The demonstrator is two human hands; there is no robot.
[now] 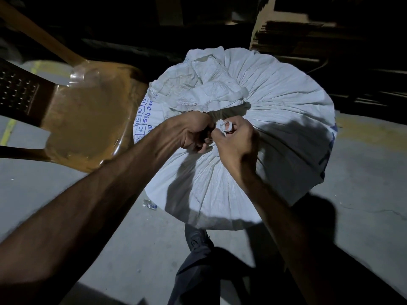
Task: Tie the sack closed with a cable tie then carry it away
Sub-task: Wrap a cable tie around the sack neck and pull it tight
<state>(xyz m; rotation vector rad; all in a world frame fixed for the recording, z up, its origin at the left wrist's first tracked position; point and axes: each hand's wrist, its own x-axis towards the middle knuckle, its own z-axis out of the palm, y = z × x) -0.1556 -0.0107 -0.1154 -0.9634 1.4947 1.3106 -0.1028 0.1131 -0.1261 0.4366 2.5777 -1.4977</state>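
At the sack's gathered neck, left hand grips it, right hand pinches the cable tie.

One full white woven plastic sack with blue print stands on the grey concrete floor. One thin white cable tie loops at its gathered neck. Two bare hands meet there, the left hand and the right hand. One brown plastic chair is beside the sack. One dark shoe shows below it.
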